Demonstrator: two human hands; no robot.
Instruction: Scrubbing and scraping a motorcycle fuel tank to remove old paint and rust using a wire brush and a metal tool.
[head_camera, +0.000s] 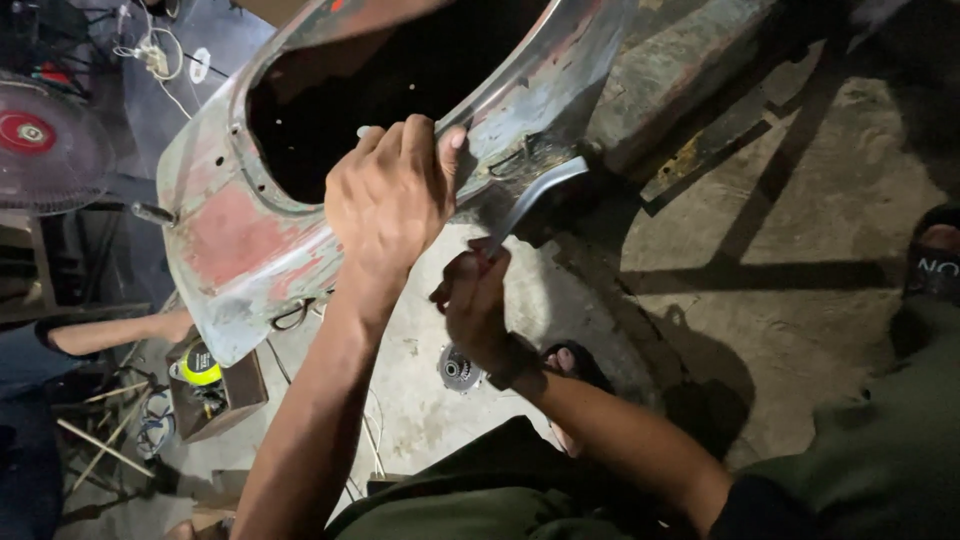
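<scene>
Rough concrete floor (800, 300), stained and crossed by dark shadows, fills the right and middle of the view, dim at the edges.

Held up over it is a worn metal body panel (240, 240), grey with patches of faded red paint, with a big dark opening in its middle. It runs from the lower left up to the far top of the view. The left hand (390, 195) grips the near rim of that opening, fingers curled over the edge and thumb pressed on the outer face, clamped on the panel. Just below and to the right, the right hand (475, 300) is closed around the lower end of a curved metal strip (535, 195), which rises from the fist up to the panel's right edge and touches it there. A dark band sits on the right wrist.

Under the hands, on the floor, lies a small round gear-like part (458, 368), beside a foot in a dark sandal (575, 365). Near the left, a small wooden box (215, 395) holds a yellow and black tape measure (198, 365) and other bits. Another person's arm (120, 330) reaches in at the left edge, near the panel's lower corner. A fan (40, 140) with a red hub stands at the far left. Another sandalled foot (935, 260) shows at the right edge.
</scene>
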